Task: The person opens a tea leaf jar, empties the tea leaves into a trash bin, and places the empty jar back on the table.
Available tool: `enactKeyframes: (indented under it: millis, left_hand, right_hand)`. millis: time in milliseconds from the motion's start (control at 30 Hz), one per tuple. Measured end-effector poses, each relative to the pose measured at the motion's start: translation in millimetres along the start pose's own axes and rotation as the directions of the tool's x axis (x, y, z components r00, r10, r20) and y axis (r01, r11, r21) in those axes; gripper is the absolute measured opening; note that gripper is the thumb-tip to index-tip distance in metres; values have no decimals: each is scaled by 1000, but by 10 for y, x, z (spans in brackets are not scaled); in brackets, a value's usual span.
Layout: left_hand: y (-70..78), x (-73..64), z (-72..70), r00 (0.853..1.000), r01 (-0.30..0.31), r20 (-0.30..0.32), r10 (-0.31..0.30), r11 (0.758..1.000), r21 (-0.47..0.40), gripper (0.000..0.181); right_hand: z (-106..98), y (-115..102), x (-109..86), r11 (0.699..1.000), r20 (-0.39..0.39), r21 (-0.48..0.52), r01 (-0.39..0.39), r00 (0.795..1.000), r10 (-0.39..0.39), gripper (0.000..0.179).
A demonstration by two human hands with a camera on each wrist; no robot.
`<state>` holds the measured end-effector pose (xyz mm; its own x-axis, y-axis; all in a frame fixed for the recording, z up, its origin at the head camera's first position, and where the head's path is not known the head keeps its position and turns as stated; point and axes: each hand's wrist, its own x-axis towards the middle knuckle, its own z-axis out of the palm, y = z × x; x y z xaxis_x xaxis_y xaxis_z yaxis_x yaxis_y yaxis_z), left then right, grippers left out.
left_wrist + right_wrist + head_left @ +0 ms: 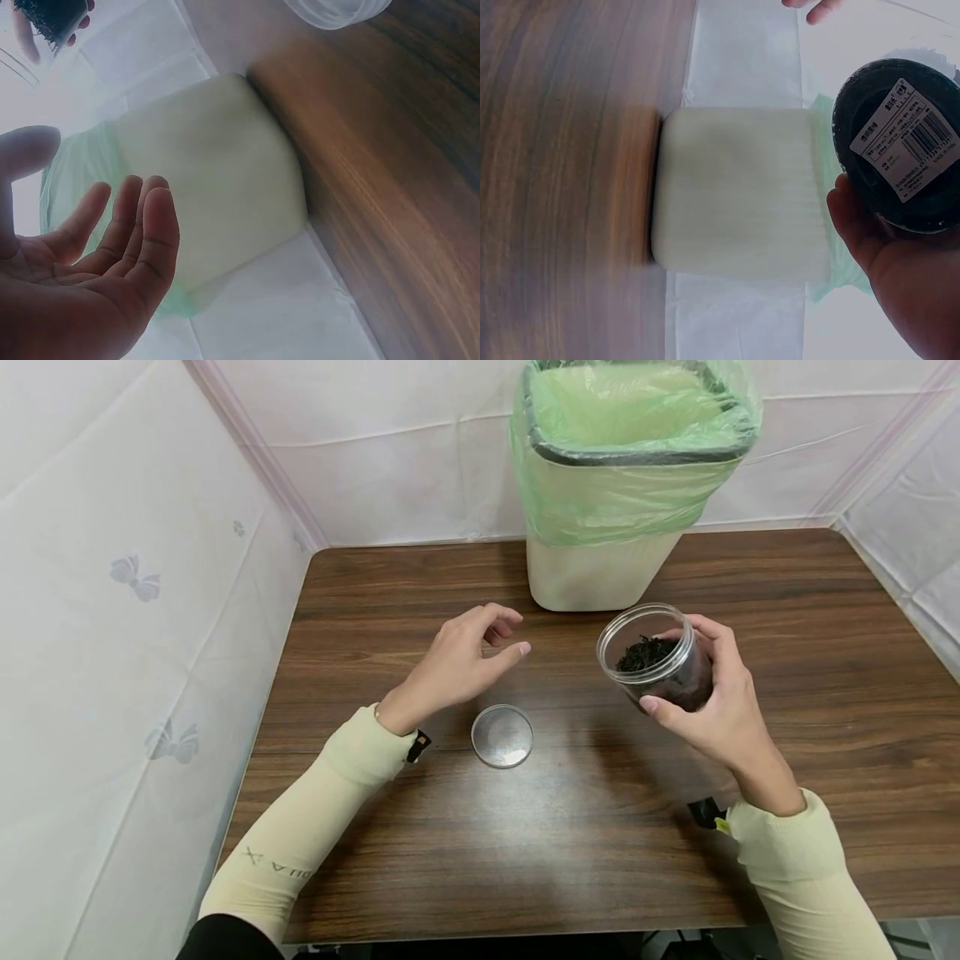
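My right hand grips a clear round jar, raised off the table and tilted with its open mouth toward me. Dark shredded leaves, looking like dried tea, fill part of it. A barcode label shows on the jar's base in the right wrist view. My left hand hovers left of the jar, holding nothing, its fingers loosely bent and thumb apart. On the table below and between the hands lies a clear round lid. In the left wrist view the left palm faces up, touching nothing.
A cream bin stands at the table's back edge, lined with a green plastic bag folded over its rim. The brown wooden table meets white cloth walls behind and at both sides.
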<state>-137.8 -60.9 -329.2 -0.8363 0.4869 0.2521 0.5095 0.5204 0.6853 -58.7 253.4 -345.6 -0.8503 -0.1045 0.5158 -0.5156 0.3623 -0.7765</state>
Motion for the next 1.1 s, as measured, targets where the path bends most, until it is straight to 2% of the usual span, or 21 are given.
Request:
enactKeyframes:
  millis: [167, 400, 733, 900, 1100]
  left_hand:
    - [21, 31, -18, 1000, 10, -10, -10, 1000, -16, 34]
    - [40, 87, -38, 1000, 22, -21, -23, 999, -41, 33]
    - [93, 188, -100, 997, 45, -54, -52, 993, -111, 30]
    - [109, 222, -125, 996, 53, -60, -61, 990, -128, 29]
    - [121, 263, -160, 996, 57, -66, -67, 987, -149, 29]
  right_hand:
    - [-10, -2, 37, 999, -21, 28, 18, 1000, -17, 91]
    - [-33, -4, 93, 999, -54, 15, 37, 998, -36, 88]
    - [-81, -45, 164, 1000, -91, 9, 28, 995, -27, 87]
    - [-110, -58, 215, 997, -127, 56, 53, 991, -46, 85]
    - [-122, -180, 279, 988, -190, 131, 86, 980, -60, 75]
